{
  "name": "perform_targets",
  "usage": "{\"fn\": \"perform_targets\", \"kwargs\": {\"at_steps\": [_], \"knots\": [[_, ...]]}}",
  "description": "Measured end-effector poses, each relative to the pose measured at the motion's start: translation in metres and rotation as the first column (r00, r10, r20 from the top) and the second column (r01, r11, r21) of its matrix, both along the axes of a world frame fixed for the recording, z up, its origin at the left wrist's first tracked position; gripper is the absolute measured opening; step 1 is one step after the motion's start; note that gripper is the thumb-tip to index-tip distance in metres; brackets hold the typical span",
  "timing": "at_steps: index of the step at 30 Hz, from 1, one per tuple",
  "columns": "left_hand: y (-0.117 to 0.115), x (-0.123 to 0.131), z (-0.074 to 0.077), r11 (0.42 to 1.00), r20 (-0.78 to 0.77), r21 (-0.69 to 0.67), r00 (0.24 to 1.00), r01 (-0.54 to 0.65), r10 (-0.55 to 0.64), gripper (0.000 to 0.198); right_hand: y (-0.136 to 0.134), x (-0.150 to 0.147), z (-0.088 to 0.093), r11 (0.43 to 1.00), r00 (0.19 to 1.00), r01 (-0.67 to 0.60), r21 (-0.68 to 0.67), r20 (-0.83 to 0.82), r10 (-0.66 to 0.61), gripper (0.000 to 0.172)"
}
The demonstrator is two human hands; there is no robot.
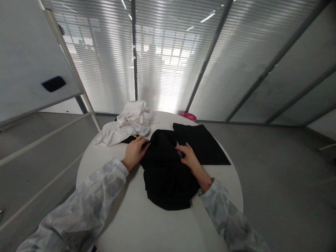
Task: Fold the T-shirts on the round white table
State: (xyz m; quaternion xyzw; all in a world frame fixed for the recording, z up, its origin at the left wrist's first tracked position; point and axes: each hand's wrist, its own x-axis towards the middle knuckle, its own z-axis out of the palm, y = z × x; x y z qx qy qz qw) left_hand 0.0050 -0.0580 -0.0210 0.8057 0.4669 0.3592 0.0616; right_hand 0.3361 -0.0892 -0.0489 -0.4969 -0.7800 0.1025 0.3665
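Observation:
A rumpled black garment (pixel 169 177) lies bunched on the round white table (pixel 127 219); its exact kind cannot be made out. My left hand (pixel 135 151) grips its upper left edge, with the fingertips partly lost against the dark cloth. On the other side, my right hand (pixel 189 157) pinches the cloth near its upper right, fingers curled and thumb below. A flat, neatly folded black cloth (pixel 201 145) rests just right of my right hand. Beyond my left hand is a loose heap of white cloth (pixel 129 122), with a dark piece showing under its edge.
A whiteboard (pixel 22 54) on a pale frame stands at the left, close to the table. Behind the table runs a glass partition with blinds (pixel 166 67). A pink basket (pixel 189 116) shows past the table's far edge. Grey floor (pixel 269 174) lies to the right.

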Motion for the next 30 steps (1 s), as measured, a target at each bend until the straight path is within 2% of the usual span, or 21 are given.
{"fn": "perform_targets", "kwargs": {"at_steps": [5, 7, 9, 11, 13, 16, 18, 20, 23, 25, 30], "knots": [[-0.002, 0.000, 0.008, 0.990, 0.268, 0.118, 0.962, -0.082, 0.047, 0.025, -0.013, -0.003, 0.019, 0.988, 0.993, 0.094, 0.122, -0.076, -0.086, 0.010], [-0.001, -0.002, 0.009, 0.980, 0.321, 0.176, 0.946, -0.096, 0.036, 0.023, -0.020, -0.007, 0.029, 0.978, 0.984, 0.139, 0.153, -0.129, -0.119, 0.011], [0.001, -0.005, 0.008, 0.970, 0.304, 0.234, 0.953, -0.068, -0.007, 0.023, -0.026, -0.011, 0.037, 0.977, 0.973, 0.157, 0.146, -0.191, -0.128, 0.017], [0.002, -0.007, 0.006, 0.957, 0.208, 0.290, 0.974, 0.025, -0.089, 0.025, -0.031, -0.015, 0.042, 0.983, 0.967, 0.135, 0.124, -0.233, -0.103, 0.019], [0.000, -0.008, 0.004, 0.919, 0.067, 0.341, 0.970, 0.197, -0.233, 0.029, -0.034, -0.018, 0.045, 0.986, 0.967, 0.112, 0.125, -0.241, -0.079, 0.019], [-0.004, -0.003, 0.004, 0.807, -0.092, 0.370, 0.882, 0.461, -0.462, 0.033, -0.034, -0.020, 0.045, 0.981, 0.973, 0.104, 0.163, -0.220, -0.067, 0.030], [-0.008, 0.001, 0.006, 0.754, -0.140, 0.358, 0.830, 0.551, -0.540, 0.032, -0.034, -0.020, 0.046, 0.983, 0.981, 0.062, 0.172, -0.191, -0.028, 0.041], [-0.012, 0.005, 0.007, 0.740, -0.166, 0.341, 0.812, 0.580, -0.560, 0.032, -0.034, -0.019, 0.046, 0.988, 0.990, -0.022, 0.152, -0.136, 0.043, 0.049], [-0.015, 0.005, 0.006, 0.738, -0.177, 0.348, 0.813, 0.578, -0.554, 0.033, -0.034, -0.018, 0.046, 0.985, 0.988, -0.141, 0.101, -0.052, 0.147, 0.051], [-0.016, 0.005, 0.003, 0.755, -0.156, 0.378, 0.841, 0.536, -0.518, 0.036, -0.033, -0.016, 0.045, 0.975, 0.978, -0.207, 0.078, -0.008, 0.208, 0.044], [-0.011, 0.006, -0.004, 0.882, 0.007, 0.392, 0.958, 0.262, -0.288, 0.037, -0.031, -0.016, 0.043, 0.958, 0.964, -0.267, 0.108, 0.011, 0.267, 0.019]]}}
